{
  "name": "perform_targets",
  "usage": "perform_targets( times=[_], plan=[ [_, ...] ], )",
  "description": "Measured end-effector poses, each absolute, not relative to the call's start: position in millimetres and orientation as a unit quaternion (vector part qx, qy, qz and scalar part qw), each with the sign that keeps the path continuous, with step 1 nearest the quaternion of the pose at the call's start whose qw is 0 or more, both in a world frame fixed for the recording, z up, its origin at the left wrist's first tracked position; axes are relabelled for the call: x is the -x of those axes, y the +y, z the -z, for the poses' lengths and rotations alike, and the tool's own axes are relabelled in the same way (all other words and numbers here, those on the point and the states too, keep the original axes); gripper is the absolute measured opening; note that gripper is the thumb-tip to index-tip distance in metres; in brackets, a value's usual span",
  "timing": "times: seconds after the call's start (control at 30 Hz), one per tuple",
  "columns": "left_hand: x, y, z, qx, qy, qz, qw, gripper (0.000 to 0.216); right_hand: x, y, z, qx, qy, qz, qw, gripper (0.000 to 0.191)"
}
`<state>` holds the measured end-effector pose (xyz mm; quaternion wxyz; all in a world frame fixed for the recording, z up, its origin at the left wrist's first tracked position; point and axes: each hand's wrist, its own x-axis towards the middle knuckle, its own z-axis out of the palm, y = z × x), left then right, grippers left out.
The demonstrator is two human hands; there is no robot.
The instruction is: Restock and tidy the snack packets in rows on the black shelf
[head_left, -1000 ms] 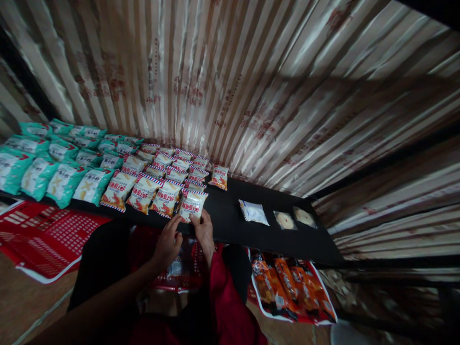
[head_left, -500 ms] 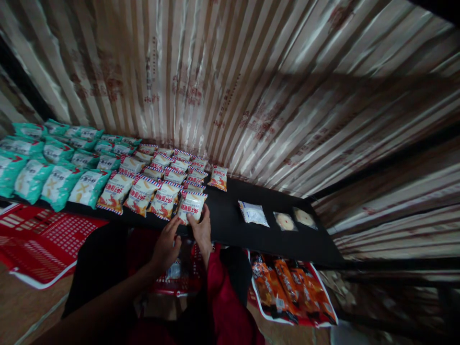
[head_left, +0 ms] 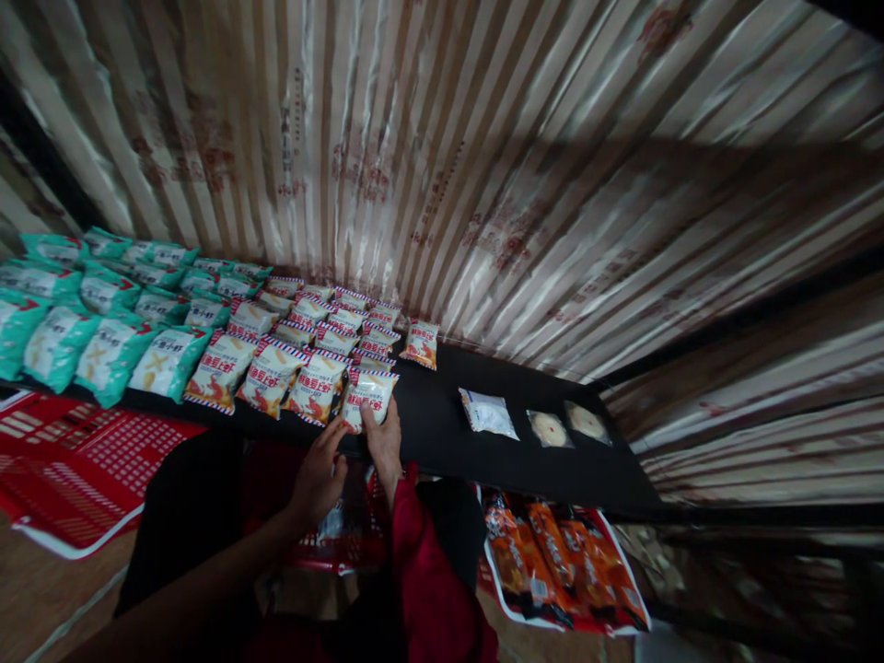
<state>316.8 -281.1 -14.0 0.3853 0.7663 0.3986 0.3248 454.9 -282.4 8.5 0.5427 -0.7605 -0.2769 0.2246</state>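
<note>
A white snack bag (head_left: pixel 368 394) with red lettering and a striped top edge stands at the right end of the front row on the black shelf. My right hand (head_left: pixel 385 447) grips its lower right side, thumb across the front and fingers at the edge. At the bag's lower left corner, the fingertips of my left hand (head_left: pixel 319 474) rest stretched out, with the thumb held apart. Matching bags (head_left: pixel 316 382) stand close on the left, in rows running back to the wall. One more such bag (head_left: pixel 420 344) leans alone at the back.
Teal snack bags (head_left: pixel 162 361) fill the shelf's left end. A white packet (head_left: pixel 488 412) and two clear-wrapped round items (head_left: pixel 549 428) lie on the black shelf (head_left: pixel 442 433). Below are a red basket (head_left: pixel 89 460) and another basket with orange packets (head_left: pixel 552 552). Corrugated wrapped sheeting (head_left: pixel 442 166) rises behind.
The snack bag has tipped slightly more upright, its lettering now level with the neighbouring bags. My right hand and forearm have shifted slightly left. My left hand stays nearly still.
</note>
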Motion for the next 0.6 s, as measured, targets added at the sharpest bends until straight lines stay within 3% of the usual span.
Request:
perform_targets(
  times=[0.6],
  plan=[
    [-320.4,-283.9,16.8,-0.77,0.396,-0.352,0.356,0.046,-451.0,-285.9,-6.3,0.655,-0.289,-0.264,0.646,0.05]
  ],
)
